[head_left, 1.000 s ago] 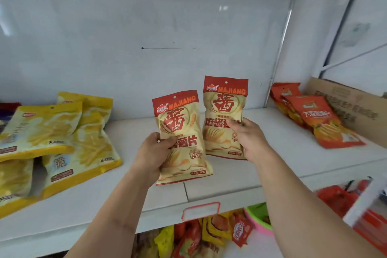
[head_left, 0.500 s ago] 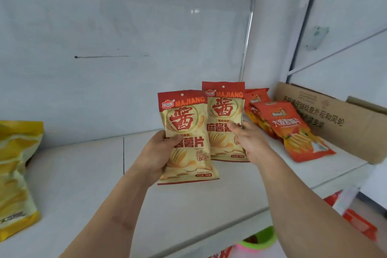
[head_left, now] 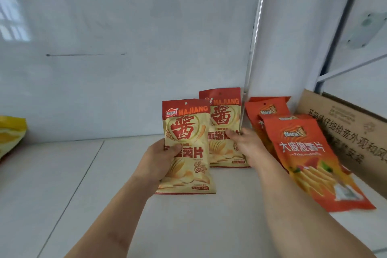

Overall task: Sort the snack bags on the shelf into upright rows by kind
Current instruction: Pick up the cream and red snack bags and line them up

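Both MAJIANG chip bags stand long axis vertical, red tops up. The left hand (head_left: 156,163) pinches the nearer bag (head_left: 187,146) in its grip, its lower edge just over the shelf (head_left: 62,184). The right hand (head_left: 248,145) clamps the rear bag (head_left: 222,123), now just beside the leaning orange chip bags (head_left: 301,153) near the shelf's right end, closer than half a second ago.

We see the left hand (head_left: 161,161) clutching one upright Majiang bag (head_left: 188,144), the right hand (head_left: 248,145) steadying another (head_left: 223,123) beside orange bags (head_left: 310,153) on the shelf (head_left: 62,184).
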